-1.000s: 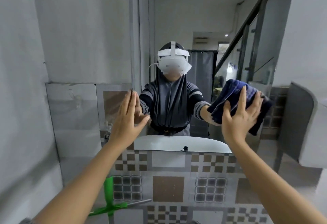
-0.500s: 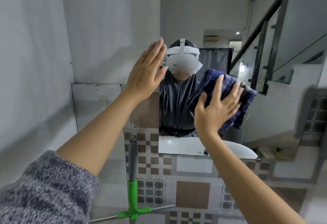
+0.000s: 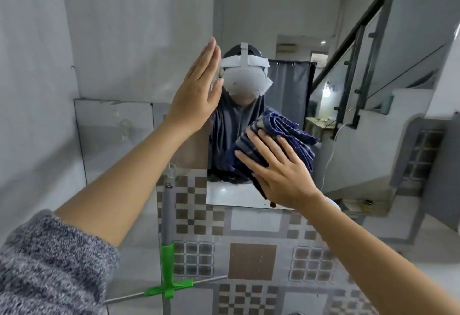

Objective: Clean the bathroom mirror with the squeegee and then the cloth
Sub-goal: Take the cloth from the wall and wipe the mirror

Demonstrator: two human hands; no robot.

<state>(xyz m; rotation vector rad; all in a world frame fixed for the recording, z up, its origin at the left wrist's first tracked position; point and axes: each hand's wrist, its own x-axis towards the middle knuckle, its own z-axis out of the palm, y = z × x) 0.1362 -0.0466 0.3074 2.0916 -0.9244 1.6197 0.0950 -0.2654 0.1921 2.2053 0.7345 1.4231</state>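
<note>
Wiping the mirror with a cloth.

Right hand (image 3: 278,168) spread flat, fingers apart, pressing the folded blue cloth (image 3: 281,135) on the lower mirror (image 3: 286,16); left hand (image 3: 196,90) open, fingers together, flat at the mirror's left edge. Below, green-handled squeegee (image 3: 167,265) upright against the tiled wall (image 3: 251,260).

The mirror (image 3: 286,41) hangs flat on the wall, its lower edge meeting a band of patterned tile (image 3: 251,260) — brown and grey checks and squares. Against the mirror's lower middle a folded dark blue cloth (image 3: 286,138) lies pressed to the glass, held there by the flat right hand (image 3: 283,173). At the mirror's left edge, higher up, the left hand (image 3: 196,98) rests open-palmed on the surface. Below the mirror's left corner a green and grey squeegee (image 3: 167,252) stands upright against the tile — its crossbar near the bottom of the view.
</note>
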